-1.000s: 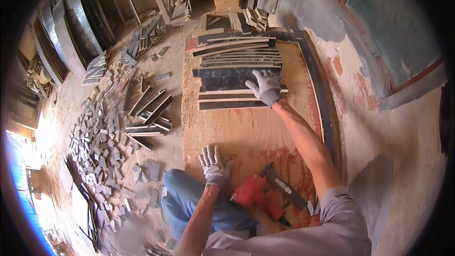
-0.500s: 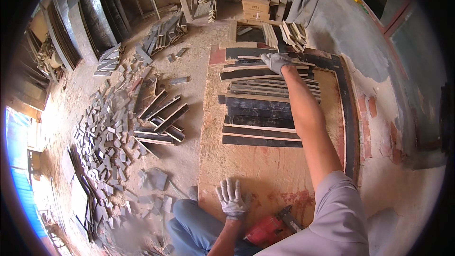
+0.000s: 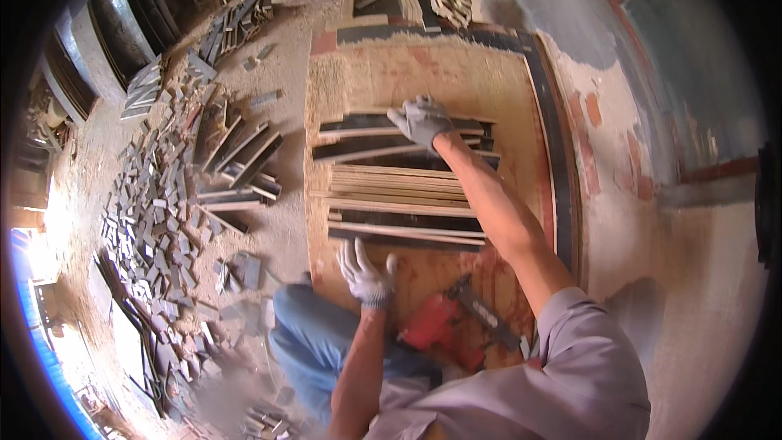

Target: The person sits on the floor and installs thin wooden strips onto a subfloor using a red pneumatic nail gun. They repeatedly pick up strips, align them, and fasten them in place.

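Observation:
Black-faced wood strips [image 3: 399, 218] lie side by side across a large plywood board [image 3: 423, 73], several of them turned so their pale edges face up. At the far side of this row, my gloved right hand [image 3: 422, 122] has its fingers bent over the farthest strips [image 3: 362, 122]. My gloved left hand [image 3: 365, 274] is at the near side of the row, fingers apart, holding nothing. Its fingertips are close to the nearest strip; whether they touch is hard to tell. A red nail gun [image 3: 436, 324] with a dark magazine lies on the board between my arms.
Small dark offcuts [image 3: 151, 220] are heaped over the floor on the left, with a loose pile of strips [image 3: 244, 155] beside the board. Pale strips [image 3: 450, 4] rest beyond the far edge. Curved dark panels [image 3: 110, 24] lean at far left; a wall [image 3: 627, 147] runs along the right.
My right hand and the strips have come nearer to me, baring the far part of the board. Strips are bunched closer, more edges up. My left hand has lifted forward toward them.

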A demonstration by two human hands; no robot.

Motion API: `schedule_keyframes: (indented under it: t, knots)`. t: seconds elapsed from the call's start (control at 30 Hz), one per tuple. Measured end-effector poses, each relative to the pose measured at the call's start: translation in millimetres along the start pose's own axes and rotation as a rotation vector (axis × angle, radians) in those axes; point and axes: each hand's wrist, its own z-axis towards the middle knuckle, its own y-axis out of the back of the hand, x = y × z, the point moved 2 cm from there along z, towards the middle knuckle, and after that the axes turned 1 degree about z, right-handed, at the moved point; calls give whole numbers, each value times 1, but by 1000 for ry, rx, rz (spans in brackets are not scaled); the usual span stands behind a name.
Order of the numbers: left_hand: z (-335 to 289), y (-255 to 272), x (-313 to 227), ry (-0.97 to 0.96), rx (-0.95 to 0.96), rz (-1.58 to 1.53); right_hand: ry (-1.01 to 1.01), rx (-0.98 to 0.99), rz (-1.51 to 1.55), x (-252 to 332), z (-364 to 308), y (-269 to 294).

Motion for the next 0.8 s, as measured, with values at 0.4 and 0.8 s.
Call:
schedule_keyframes:
  t: [0.4,0.8]
  knots:
    - [20,39,42,211,-118,-253,-365,-460,138,-25,-343,16]
    - [21,38,95,69,108,-287,-698,-482,1104,-19,-395,-69]
